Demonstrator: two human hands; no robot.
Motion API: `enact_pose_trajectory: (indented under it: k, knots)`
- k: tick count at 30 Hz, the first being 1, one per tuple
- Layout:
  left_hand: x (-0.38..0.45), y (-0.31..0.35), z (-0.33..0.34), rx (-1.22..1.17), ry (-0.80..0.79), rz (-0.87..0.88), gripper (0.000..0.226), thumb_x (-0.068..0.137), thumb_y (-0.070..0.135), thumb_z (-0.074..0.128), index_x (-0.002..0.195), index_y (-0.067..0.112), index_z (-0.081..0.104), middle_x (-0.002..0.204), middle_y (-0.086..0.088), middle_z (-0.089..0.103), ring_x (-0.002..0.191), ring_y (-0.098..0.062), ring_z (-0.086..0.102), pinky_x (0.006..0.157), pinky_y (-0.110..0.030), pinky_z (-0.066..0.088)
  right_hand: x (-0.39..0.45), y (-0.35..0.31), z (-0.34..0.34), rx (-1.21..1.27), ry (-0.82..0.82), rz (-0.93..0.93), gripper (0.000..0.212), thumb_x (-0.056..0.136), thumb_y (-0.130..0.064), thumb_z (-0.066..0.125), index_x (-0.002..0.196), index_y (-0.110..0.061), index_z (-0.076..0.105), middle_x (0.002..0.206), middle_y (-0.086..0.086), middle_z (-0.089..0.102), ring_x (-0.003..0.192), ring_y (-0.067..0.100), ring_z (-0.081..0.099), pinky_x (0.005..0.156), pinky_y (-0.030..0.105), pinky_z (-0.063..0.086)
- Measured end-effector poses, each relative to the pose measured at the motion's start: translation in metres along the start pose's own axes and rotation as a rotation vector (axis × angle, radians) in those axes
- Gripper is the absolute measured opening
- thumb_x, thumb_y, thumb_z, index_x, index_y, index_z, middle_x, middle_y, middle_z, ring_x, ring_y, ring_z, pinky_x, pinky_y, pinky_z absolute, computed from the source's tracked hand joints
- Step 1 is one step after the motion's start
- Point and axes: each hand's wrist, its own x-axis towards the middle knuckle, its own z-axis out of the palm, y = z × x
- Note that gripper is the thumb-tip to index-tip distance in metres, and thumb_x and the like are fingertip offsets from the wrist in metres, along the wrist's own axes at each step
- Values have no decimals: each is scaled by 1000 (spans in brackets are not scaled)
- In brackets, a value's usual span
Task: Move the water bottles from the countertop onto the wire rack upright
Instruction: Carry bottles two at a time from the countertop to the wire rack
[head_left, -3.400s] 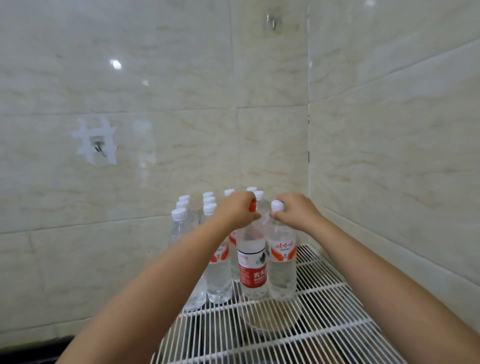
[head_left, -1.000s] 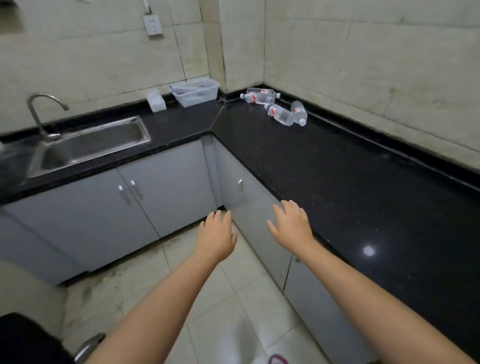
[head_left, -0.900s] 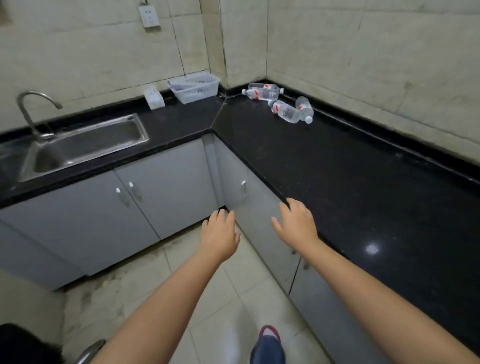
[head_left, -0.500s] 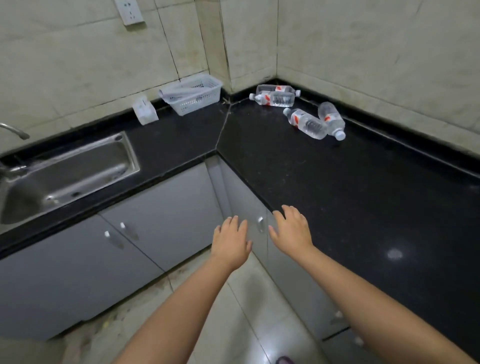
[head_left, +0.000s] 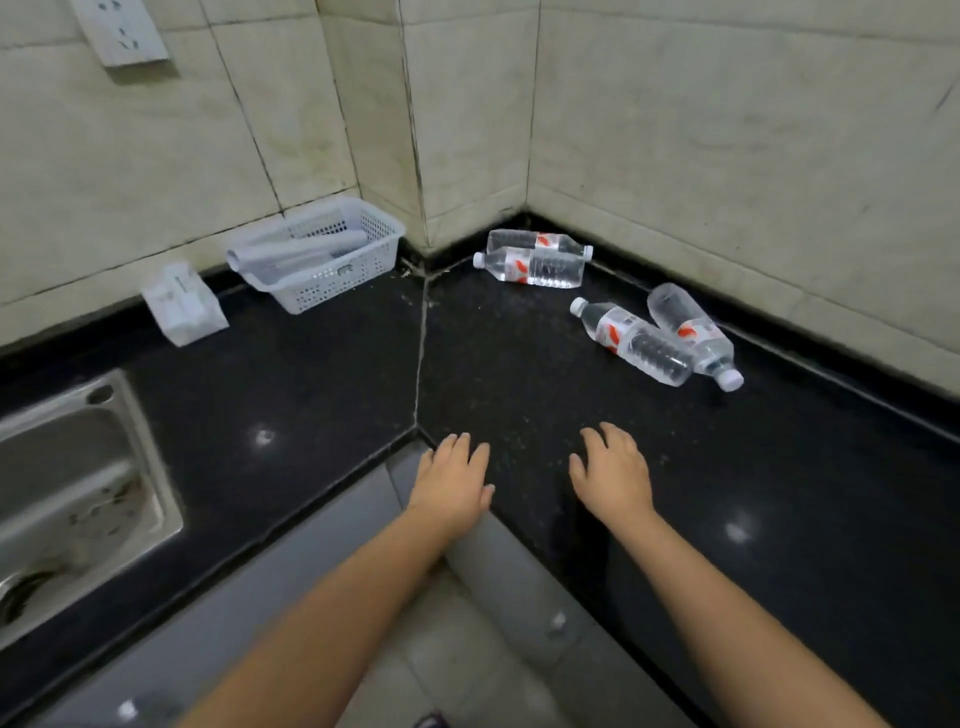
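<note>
**Four bottles lying flat, ahead and to your right**

Item: four water bottles, all on their sides on the countertop, none held.
- Corner pair: side by side against the back wall, long axes running left–right.
- Right pair: touching, axes diagonal, caps opposed.

Hands: your left hand and right hand are apart, fingers spread, empty, over the counter's near edge.

Judgement: your right hand lies nearer the right pair; the nearer bottle points its cap away-left. Wire rack not in view.
</note>
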Motion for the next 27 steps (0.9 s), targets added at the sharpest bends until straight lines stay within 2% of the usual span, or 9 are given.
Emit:
enact_pose_trajectory:
  k: [3, 8, 12, 18, 21, 23, 27]
  knots:
    - [53, -11, -12, 0, -10, 62, 56, 99, 32, 37, 147, 12, 17, 157, -12, 14, 146, -29, 11, 119, -43, 17, 34, -2, -10, 19, 32, 97, 46, 94, -25, 45, 136, -8, 38, 148, 15, 32, 139, 28, 25, 113, 39, 26]
    - [128, 8, -27, -20, -70, 215, 57, 99, 32, 38, 148, 14, 16, 158, -11, 12, 146, -27, 9, 120, -43, 15, 88, 28, -26, -38, 33, 227, 48, 93, -27, 46, 137, -9, 37, 147, 13, 34, 137, 27, 28, 111, 38, 28]
    - [175, 19, -34, -7, -99, 271, 58, 99, 33, 35, 149, 14, 12, 158, -12, 8, 147, -27, 6, 120, -41, 12, 156, 48, -36, -80, 44, 224, 46, 89, -27, 51, 130, -6, 43, 134, 13, 46, 125, 29, 41, 102, 40, 36]
    - [231, 19, -39, 17, -133, 287, 58, 99, 34, 35, 149, 16, 11, 159, -10, 7, 147, -25, 4, 121, -40, 10, 251, 56, -37, -153, 44, 191, 46, 88, -32, 52, 126, -9, 45, 128, 14, 48, 119, 32, 45, 99, 40, 36]
    - [247, 19, -40, 17, -169, 292, 58, 99, 35, 35, 149, 17, 10, 159, -8, 6, 147, -23, 4, 121, -38, 9, 265, 66, -37, -171, -37, 211, 51, 87, -41, 51, 131, -17, 38, 127, 12, 48, 118, 30, 46, 99, 40, 36]
    - [273, 32, -44, 64, -187, 364, 58, 99, 35, 34, 149, 17, 10, 159, -7, 7, 147, -22, 5, 121, -37, 10, 264, 90, -35, -127, -74, 303, 56, 88, -45, 50, 135, -21, 32, 127, 12, 48, 118, 30, 46, 97, 41, 37]
    - [292, 42, -64, 14, -58, 383, 57, 99, 35, 36, 148, 15, 16, 158, -8, 14, 146, -22, 12, 120, -34, 14, 244, 78, -35, -123, -31, 261, 60, 88, -47, 49, 138, -20, 27, 129, 12, 44, 119, 30, 42, 98, 42, 34]
